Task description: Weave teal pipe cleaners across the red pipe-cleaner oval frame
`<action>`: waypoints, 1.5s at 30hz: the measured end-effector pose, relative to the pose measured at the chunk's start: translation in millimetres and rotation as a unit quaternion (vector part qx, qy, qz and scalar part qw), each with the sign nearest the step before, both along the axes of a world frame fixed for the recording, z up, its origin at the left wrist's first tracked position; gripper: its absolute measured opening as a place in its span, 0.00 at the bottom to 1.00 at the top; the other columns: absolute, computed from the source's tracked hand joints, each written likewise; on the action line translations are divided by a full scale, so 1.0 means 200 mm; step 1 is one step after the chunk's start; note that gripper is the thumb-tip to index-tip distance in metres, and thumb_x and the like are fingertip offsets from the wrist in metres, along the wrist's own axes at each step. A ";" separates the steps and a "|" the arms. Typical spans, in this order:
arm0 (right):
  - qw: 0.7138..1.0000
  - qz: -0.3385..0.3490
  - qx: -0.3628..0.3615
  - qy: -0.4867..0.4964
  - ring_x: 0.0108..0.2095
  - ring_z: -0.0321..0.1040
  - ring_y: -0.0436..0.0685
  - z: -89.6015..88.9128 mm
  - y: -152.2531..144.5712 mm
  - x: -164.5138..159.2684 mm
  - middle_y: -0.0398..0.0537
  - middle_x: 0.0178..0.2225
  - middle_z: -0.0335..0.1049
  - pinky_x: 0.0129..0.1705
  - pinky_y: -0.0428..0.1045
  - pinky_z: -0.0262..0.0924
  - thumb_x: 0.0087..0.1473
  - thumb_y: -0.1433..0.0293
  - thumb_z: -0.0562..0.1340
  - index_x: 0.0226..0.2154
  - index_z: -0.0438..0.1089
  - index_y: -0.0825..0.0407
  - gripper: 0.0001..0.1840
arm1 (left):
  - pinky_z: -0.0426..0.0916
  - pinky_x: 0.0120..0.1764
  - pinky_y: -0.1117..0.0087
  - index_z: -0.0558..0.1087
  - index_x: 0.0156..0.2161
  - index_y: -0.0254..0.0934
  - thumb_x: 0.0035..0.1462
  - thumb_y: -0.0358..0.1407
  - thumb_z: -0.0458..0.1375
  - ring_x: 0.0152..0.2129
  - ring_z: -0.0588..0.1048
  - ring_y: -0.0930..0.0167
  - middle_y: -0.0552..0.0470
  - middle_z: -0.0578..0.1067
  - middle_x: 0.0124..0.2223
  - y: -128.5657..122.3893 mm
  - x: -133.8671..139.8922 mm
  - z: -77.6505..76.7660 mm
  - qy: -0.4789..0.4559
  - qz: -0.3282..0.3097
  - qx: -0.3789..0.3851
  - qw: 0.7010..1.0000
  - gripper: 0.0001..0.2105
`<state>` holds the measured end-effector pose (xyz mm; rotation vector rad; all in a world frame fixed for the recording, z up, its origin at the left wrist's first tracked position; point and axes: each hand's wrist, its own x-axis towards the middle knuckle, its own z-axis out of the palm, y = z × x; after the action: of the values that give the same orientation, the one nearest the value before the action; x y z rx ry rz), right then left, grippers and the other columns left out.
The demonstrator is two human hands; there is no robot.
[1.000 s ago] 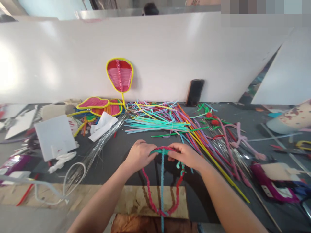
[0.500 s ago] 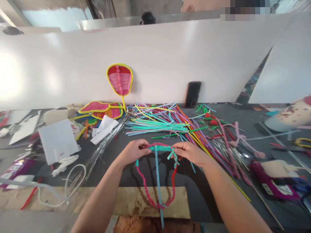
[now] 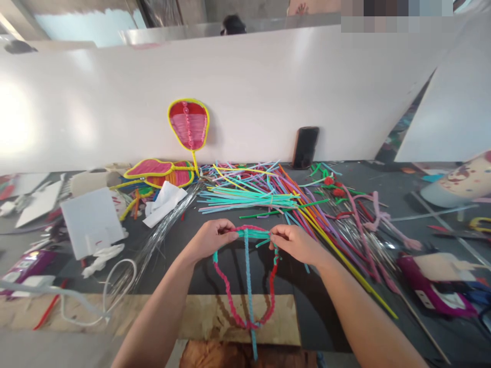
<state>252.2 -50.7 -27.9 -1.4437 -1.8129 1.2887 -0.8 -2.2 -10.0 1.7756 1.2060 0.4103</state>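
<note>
Between my hands hangs a rounded pipe-cleaner frame point(image 3: 229, 302), pink and red along its curve, with a light blue stem point(image 3: 250, 291) running down its middle. Teal pipe cleaners point(image 3: 256, 234) stretch across its upper part, just under a pink top edge. My left hand point(image 3: 215, 237) is closed in a pinch on the frame's upper left corner. At the upper right corner my right hand point(image 3: 293, 243) pinches the frame and the teal strands, one loose teal end sticking out to the left of its fingertips. The fingertips partly cover both corners.
Beyond my hands lies a bundle of teal pipe cleaners point(image 3: 249, 198). A finished pink fan point(image 3: 188, 125) with yellow edging stands against the white panel point(image 3: 249, 97), left of a phone point(image 3: 306, 147). Wires point(image 3: 164, 230) and white paper point(image 3: 92, 222) lie left; a purple device point(image 3: 433, 286) is at right.
My right fingers have shifted slightly left and changed their grip at the upper right corner. The loose teal end there now points left. My left hand has stayed in place.
</note>
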 end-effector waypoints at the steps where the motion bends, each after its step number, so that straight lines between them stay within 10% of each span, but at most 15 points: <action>1: 1.000 0.004 -0.004 0.001 0.23 0.60 0.48 0.00 0.00 0.00 0.44 0.27 0.72 0.26 0.44 0.51 0.55 0.62 0.54 0.29 0.70 0.53 0.15 | 0.60 0.28 0.75 0.73 0.35 0.34 0.52 0.46 0.54 0.25 0.68 0.73 0.54 0.73 0.28 0.00 0.00 0.00 -0.006 -0.011 -0.010 1.000 0.16; 10: 0.999 0.035 0.030 0.029 0.28 0.63 0.50 0.01 -0.03 -0.04 0.43 0.29 0.70 0.29 0.44 0.54 0.52 0.65 0.57 0.37 0.69 0.51 0.11 | 0.68 0.35 0.70 0.74 0.33 0.32 0.42 0.43 0.63 0.28 0.75 0.70 0.51 0.77 0.29 -0.01 0.07 0.02 -0.090 -0.095 -0.236 0.963 0.16; 19: 0.989 0.031 0.086 -0.119 0.26 0.63 0.52 0.08 -0.05 -0.10 0.43 0.25 0.70 0.26 0.45 0.48 0.51 0.64 0.60 0.30 0.71 0.51 0.08 | 0.66 0.30 0.73 0.72 0.26 0.32 0.43 0.42 0.62 0.23 0.73 0.73 0.53 0.75 0.23 -0.01 0.18 0.05 -0.059 -0.123 -0.233 0.963 0.12; 29: 0.981 0.093 -0.103 0.133 0.31 0.69 0.53 0.00 -0.01 -0.01 0.47 0.33 0.74 0.30 0.45 0.59 0.55 0.56 0.55 0.36 0.70 0.54 0.19 | 0.67 0.31 0.73 0.72 0.29 0.33 0.44 0.41 0.62 0.24 0.74 0.72 0.53 0.76 0.25 0.01 0.14 0.04 -0.048 -0.121 -0.226 0.965 0.12; 38: 0.999 0.034 -0.024 0.016 0.23 0.60 0.49 -0.02 -0.01 -0.04 0.41 0.22 0.70 0.25 0.44 0.50 0.52 0.61 0.58 0.27 0.74 0.53 0.14 | 0.67 0.31 0.73 0.72 0.28 0.33 0.43 0.41 0.61 0.24 0.74 0.72 0.54 0.76 0.24 -0.01 0.14 0.04 -0.052 -0.092 -0.219 0.970 0.11; 45: 0.977 0.010 -0.146 0.152 0.29 0.66 0.52 0.00 0.00 0.04 0.46 0.29 0.71 0.32 0.46 0.60 0.52 0.51 0.55 0.34 0.71 0.53 0.23 | 0.67 0.33 0.73 0.72 0.29 0.33 0.45 0.41 0.61 0.26 0.74 0.72 0.53 0.77 0.27 -0.01 0.11 0.07 -0.045 -0.118 -0.206 0.970 0.11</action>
<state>260.1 -50.5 -27.4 -1.2846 -1.4872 1.7396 21.5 -3.6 4.5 1.4964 0.9223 0.0896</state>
